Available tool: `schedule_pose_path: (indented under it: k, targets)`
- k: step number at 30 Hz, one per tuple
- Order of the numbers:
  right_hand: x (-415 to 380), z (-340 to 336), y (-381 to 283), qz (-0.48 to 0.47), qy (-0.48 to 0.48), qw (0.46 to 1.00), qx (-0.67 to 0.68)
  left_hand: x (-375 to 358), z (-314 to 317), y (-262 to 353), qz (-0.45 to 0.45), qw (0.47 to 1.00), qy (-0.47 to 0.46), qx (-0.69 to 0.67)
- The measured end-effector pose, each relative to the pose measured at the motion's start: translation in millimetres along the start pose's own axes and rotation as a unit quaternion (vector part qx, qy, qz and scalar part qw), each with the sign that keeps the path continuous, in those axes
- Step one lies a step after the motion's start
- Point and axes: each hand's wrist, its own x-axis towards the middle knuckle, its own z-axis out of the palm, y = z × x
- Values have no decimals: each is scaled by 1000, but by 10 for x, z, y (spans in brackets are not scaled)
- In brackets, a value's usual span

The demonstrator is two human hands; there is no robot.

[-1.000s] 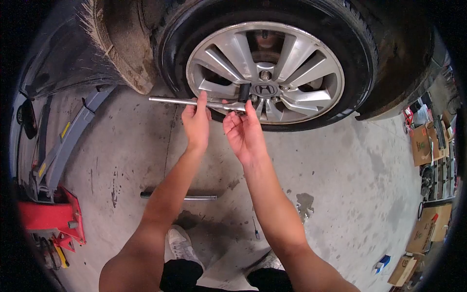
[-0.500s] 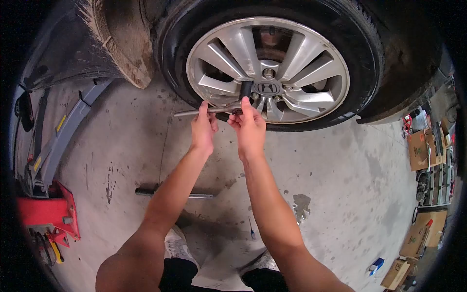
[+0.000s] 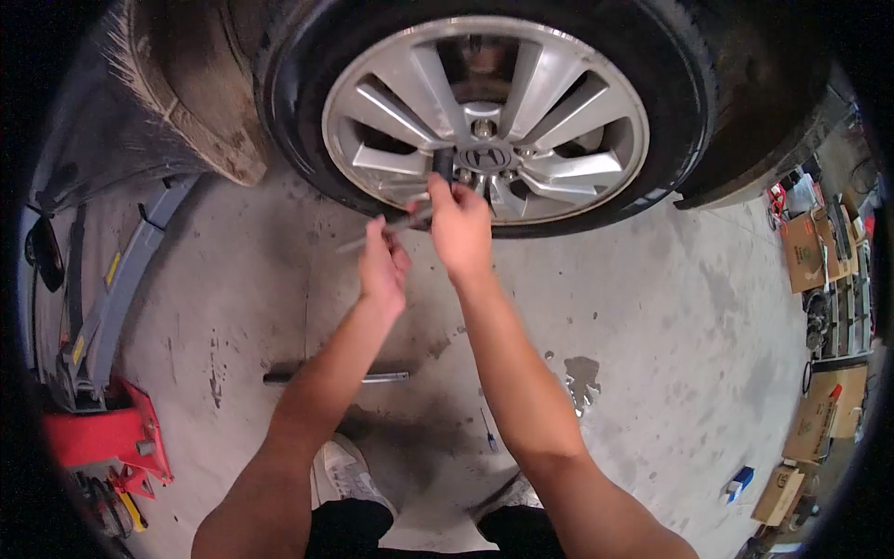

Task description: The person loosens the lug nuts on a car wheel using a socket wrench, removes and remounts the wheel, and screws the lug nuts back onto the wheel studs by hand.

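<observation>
A car wheel with a silver alloy rim [image 3: 484, 112] and black tyre [image 3: 670, 102] fills the top of the view. A metal wrench bar [image 3: 396, 226] with a black socket [image 3: 441, 164] is set on a lug nut left of the hub cap [image 3: 488, 156]. My left hand [image 3: 384, 263] is closed around the bar's handle, which slopes down to the left. My right hand [image 3: 458, 224] grips the bar near the socket end, close to the rim.
A second metal bar [image 3: 335, 377] lies on the concrete floor between my arms. A red and grey floor jack [image 3: 102, 410] sits at the left. Cardboard boxes [image 3: 819, 252] and shelves line the right edge. A small blue-and-white object [image 3: 740, 482] lies at the lower right.
The wrench handle has swung down from level to sloping left-down. My left hand followed it downward, and my right hand closed onto the bar near the socket.
</observation>
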Motion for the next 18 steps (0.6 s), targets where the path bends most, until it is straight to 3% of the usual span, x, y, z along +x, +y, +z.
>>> schedule_pose_path:
  k: [1, 4, 9, 11, 13, 15, 18]
  targets:
    - [-107, 3, 58, -18, 16, 999, -35, -64, -41, -58, -46, 999, 15, -16]
    - [-380, 56, 210, -38, 60, 997, -1, -127, -210, -183, -56, 996, -44, -47]
    - [-388, -169, -189, -56, 100, 991, 76, -298, 52, -34, -11, 994, -101, -48]
    - [-232, -269, -356, -54, 103, 993, 17, -325, 186, 44, -53, 980, -175, -76]
    - [-123, -317, -531, -67, 100, 993, 0, -332, 333, 85, -80, 974, -189, -99]
    - [-41, -332, -639, -38, 100, 989, -101, -283, 410, 112, -132, 962, -201, -131]
    - [-60, -247, -666, -49, 107, 989, -92, -212, 451, 121, -121, 966, -174, -148]
